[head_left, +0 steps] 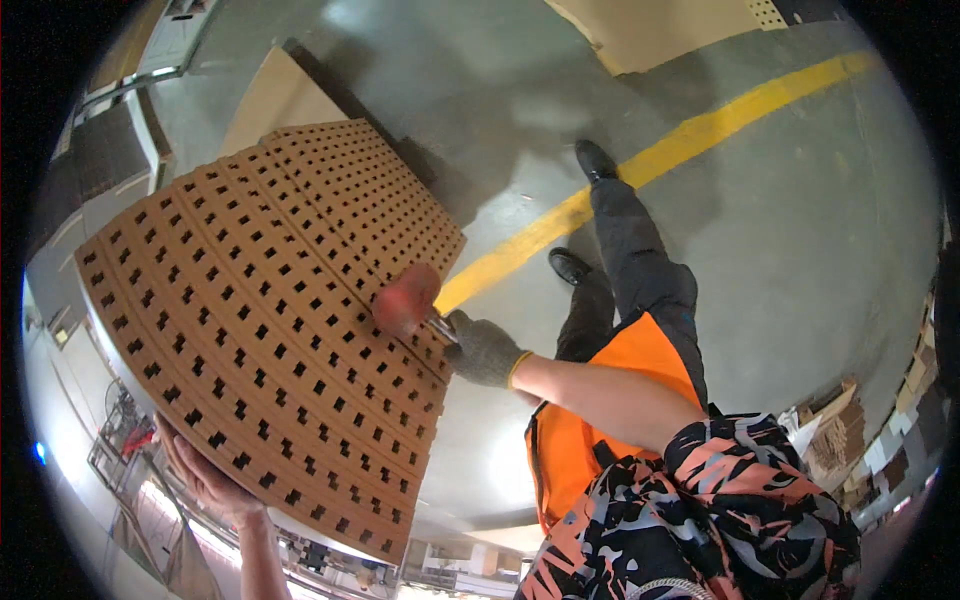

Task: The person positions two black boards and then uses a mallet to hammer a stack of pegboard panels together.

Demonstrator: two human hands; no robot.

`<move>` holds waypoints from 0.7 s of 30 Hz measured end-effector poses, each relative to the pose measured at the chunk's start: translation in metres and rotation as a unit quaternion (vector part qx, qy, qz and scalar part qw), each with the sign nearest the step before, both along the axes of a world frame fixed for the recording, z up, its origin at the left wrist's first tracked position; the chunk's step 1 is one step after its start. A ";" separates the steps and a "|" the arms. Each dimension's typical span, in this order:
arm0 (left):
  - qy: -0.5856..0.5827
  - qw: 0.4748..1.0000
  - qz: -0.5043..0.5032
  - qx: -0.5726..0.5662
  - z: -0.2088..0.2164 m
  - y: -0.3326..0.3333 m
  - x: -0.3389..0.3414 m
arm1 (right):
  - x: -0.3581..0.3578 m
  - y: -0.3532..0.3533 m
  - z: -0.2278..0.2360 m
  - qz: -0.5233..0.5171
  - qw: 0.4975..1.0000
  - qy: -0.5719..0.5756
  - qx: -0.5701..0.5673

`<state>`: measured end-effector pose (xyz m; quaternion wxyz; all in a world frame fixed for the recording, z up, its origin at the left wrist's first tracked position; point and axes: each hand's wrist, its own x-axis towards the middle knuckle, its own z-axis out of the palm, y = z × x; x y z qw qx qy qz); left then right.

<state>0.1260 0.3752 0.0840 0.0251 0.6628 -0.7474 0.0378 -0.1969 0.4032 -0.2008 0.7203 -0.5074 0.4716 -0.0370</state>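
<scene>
A tall stack of brown cardboard sheets with rows of punched holes fills the left half of the view. My right hand, in a grey knitted glove, is closed round the handle of a red-headed mallet. The mallet head is slightly blurred and in front of the stack's side; whether it touches the cardboard I cannot tell. My bare left hand lies along the stack's left edge with its fingers stretched out, their tips partly hidden by the edge.
A yellow line crosses the grey floor past my feet. Flat cardboard lies at the far top, and a tan sheet stands behind the stack. More cardboard pieces are piled at the right. Metal frames stand at lower left.
</scene>
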 end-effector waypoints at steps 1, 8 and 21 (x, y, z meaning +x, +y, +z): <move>-0.008 0.995 0.099 0.019 0.003 0.000 0.000 | -0.003 -0.003 0.004 -0.064 0.998 -0.007 0.001; -0.109 0.989 -0.101 -0.007 -0.007 -0.023 -0.024 | 0.020 0.011 0.014 0.018 0.999 -0.018 0.030; -0.179 0.976 -0.124 0.031 0.004 -0.033 -0.045 | 0.018 0.009 0.019 -0.158 0.979 0.059 -0.113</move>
